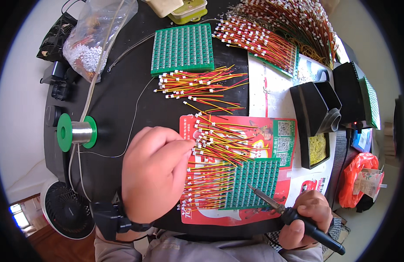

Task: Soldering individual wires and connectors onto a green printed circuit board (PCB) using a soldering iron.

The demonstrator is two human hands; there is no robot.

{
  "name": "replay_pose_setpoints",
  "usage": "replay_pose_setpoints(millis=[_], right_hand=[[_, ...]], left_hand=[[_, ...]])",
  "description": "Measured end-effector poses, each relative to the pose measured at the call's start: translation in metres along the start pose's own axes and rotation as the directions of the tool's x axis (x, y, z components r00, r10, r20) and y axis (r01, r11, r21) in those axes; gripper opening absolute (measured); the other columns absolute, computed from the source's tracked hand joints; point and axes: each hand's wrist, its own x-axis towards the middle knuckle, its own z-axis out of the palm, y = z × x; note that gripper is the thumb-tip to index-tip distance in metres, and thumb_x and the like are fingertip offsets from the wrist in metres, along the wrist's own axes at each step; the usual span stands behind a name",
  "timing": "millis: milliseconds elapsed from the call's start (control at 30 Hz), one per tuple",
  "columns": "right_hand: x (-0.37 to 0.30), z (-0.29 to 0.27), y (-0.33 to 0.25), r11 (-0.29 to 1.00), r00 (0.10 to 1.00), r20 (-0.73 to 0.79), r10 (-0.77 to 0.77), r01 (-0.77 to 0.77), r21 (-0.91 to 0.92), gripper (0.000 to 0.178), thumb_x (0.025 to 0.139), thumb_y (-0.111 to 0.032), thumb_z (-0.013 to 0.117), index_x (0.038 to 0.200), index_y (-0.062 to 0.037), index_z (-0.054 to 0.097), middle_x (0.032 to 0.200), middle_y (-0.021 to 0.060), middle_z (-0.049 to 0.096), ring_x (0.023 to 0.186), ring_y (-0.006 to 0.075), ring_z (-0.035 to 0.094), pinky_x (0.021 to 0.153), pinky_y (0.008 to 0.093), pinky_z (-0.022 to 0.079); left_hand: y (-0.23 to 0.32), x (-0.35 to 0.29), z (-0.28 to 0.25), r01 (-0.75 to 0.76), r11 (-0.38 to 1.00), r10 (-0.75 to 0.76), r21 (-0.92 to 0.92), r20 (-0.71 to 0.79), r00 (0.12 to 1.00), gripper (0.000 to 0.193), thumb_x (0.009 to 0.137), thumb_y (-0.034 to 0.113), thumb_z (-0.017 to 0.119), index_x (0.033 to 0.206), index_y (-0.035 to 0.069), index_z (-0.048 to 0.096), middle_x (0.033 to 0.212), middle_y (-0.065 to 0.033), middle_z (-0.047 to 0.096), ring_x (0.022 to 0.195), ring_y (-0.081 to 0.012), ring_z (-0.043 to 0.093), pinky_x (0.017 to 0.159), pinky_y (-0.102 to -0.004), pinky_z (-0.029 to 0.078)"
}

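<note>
My right hand [313, 214] grips a black soldering iron [298, 218], its metal tip pointing up and left over the green circuit board panel [254, 183]. Red, yellow and dark wires [206, 187] with white connectors run in a row along the panel's left side. My left hand [156, 168] is closed in a pinch at the left edge of a loose pile of connector wires [223, 142]; what lies between its fingertips is hidden. Panel and pile rest on a red printed sheet [237, 216].
A green-spooled solder reel [81, 132] stands left. Behind lie more connector wires [202, 83], stacked green panels [182, 48] and wired bundles [258, 39]. At right stand a black holder with yellow sponge [317, 150] and a red bag [359, 179]. A fan [70, 209] sits lower left.
</note>
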Motion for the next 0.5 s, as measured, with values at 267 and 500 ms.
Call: replay_pose_setpoints(millis=[267,500], right_hand=[[0.0,-0.004,0.0,1.0,1.0,0.002,0.003,-0.003,0.013,0.032,0.092,-0.03,0.064,0.091,-0.0013,0.051,0.063,0.0058,0.046,0.054,0.016,0.046,0.051,0.0311,0.038],[0.012,-0.023,0.009,0.991,0.964,0.24,-0.113,0.093,0.093,0.027,0.081,-0.013,0.071,0.097,0.0019,0.054,0.065,0.0089,0.057,0.05,0.021,0.055,0.047,0.0329,0.046]], left_hand=[[-0.005,0.004,0.001,0.015,1.0,-0.015,0.008,0.022,1.0,0.014,0.072,-0.01,0.069,0.08,0.0,0.063,0.083,-0.0107,0.064,0.075,-0.026,0.064,0.067,-0.0333,0.049],[0.005,0.004,-0.021,0.135,0.967,-0.144,-0.216,-0.023,0.989,0.013,0.071,-0.009,0.062,0.08,0.001,0.062,0.073,-0.0079,0.06,0.063,-0.0193,0.06,0.058,-0.0282,0.047]])
